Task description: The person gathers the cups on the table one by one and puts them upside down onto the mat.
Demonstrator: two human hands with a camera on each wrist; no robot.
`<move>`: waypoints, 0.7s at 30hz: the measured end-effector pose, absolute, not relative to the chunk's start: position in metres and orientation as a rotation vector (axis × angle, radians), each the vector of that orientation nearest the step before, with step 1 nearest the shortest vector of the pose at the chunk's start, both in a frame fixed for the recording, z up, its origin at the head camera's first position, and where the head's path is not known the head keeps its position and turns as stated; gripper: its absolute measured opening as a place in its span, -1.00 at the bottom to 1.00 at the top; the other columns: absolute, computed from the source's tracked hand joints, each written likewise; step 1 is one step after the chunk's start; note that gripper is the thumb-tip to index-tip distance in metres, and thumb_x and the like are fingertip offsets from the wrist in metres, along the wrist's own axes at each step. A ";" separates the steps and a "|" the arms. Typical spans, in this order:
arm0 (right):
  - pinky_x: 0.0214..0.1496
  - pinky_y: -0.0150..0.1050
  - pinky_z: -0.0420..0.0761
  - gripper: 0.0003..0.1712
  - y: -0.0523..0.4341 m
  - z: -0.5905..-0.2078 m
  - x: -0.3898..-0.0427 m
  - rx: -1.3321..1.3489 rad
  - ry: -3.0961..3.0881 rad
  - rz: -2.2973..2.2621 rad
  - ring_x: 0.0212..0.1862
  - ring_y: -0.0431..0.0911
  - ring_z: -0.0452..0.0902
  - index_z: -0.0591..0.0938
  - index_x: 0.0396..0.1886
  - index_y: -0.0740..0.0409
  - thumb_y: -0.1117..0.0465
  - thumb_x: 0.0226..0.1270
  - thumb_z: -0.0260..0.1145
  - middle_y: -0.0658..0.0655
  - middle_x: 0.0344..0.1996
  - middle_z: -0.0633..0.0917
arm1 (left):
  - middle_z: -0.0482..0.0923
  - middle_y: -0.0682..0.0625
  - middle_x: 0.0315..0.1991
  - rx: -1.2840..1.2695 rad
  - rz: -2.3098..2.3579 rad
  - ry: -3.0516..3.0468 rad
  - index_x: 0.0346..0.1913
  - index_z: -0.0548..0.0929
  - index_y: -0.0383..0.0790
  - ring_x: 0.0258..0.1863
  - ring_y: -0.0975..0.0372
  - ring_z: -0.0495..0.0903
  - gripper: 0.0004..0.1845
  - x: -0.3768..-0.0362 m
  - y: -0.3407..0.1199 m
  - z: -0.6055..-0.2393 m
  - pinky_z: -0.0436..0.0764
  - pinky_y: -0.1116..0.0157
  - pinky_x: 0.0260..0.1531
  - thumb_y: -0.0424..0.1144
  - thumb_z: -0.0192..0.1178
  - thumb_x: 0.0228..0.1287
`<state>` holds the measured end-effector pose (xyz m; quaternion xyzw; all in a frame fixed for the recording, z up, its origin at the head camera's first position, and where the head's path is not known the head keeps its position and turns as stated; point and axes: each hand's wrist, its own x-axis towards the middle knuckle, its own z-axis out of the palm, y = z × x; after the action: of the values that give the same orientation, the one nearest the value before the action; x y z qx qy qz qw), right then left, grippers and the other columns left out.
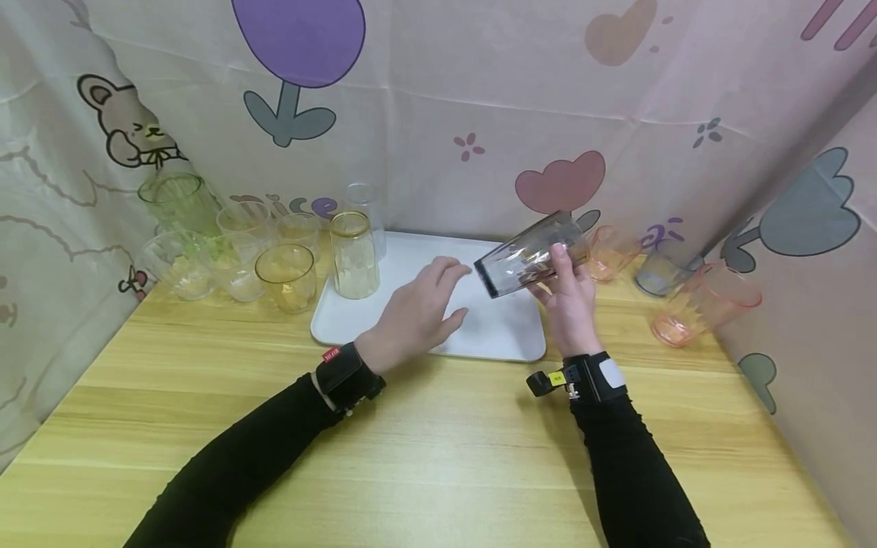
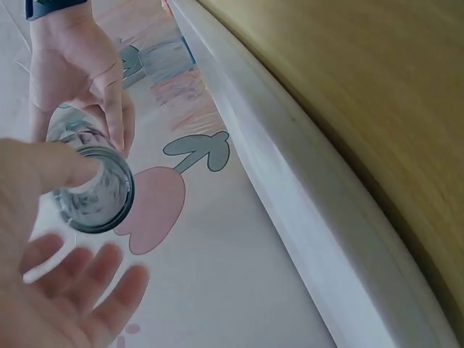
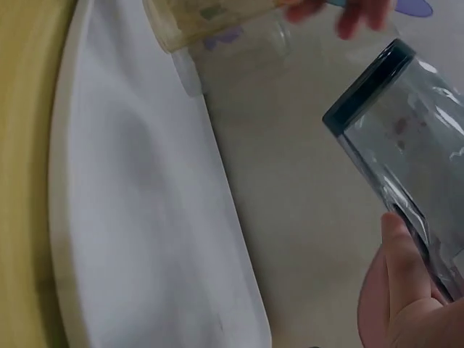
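Observation:
My right hand [image 1: 572, 304] grips a tall smoky-grey drinking glass [image 1: 527, 255], tilted on its side above the tray, its thick dark base toward the left. My left hand [image 1: 421, 308] reaches over the tray with thumb and fingers spread, just short of the glass base. In the left wrist view the glass [image 2: 98, 192] appears end-on, between the left thumb and fingers, with the right hand [image 2: 80, 72] behind it. The white tray [image 1: 438, 346] lies on the table under both hands. On its left part an amber-rimmed glass [image 1: 354, 255] stands upside down, beside a clear glass [image 1: 366, 205].
At the left stand a green glass [image 1: 180, 202], an amber glass [image 1: 286, 281] and several clear glasses [image 1: 180, 266]. Pink-orange glasses [image 1: 706, 304] and a blue-grey glass [image 1: 664, 270] are on the right. A printed curtain [image 1: 438, 99] hangs close behind the tray.

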<state>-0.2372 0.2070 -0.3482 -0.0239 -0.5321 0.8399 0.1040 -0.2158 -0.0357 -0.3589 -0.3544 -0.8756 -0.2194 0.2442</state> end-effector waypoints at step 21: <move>0.19 -0.27 0.67 -0.24 0.176 -0.362 -0.228 0.085 -1.791 2.667 0.08 -0.06 0.65 0.44 0.41 0.04 -0.37 0.49 0.17 0.17 0.19 0.52 | 0.30 -0.27 0.31 -1.104 -0.718 -2.133 0.38 0.29 -0.31 0.26 -0.08 0.43 -0.15 -0.219 -0.033 -0.362 0.72 0.15 0.01 -0.32 0.56 0.08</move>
<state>-0.2283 0.1756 -0.3622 0.0264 -0.5570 0.8293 -0.0362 -0.2190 -0.0325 -0.3617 -0.4185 -0.8083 -0.2722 0.3122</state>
